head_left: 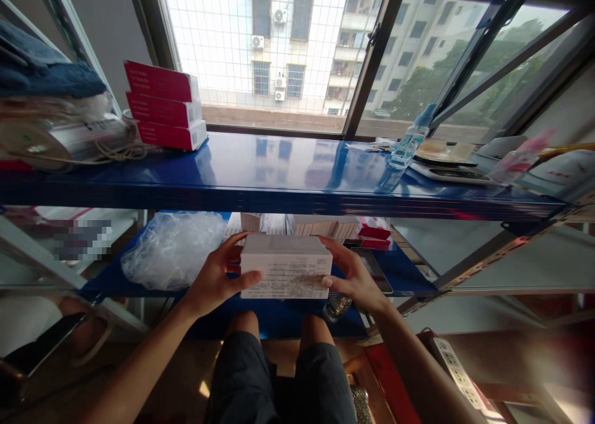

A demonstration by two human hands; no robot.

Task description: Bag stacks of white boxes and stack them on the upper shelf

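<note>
With the left hand (pixel 222 278) and right hand (pixel 354 279) clamped on the 2 ends of the white box (pixel 286 268), above the knees (pixel 244 325) and in front of the lower blue shelf (pixel 408 276), steady handling calls for even, light pressure that dents neither end

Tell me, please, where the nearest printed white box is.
In the head view, the printed white box is just below centre, held between the left hand and the right hand, right of the crumpled clear plastic.
</note>
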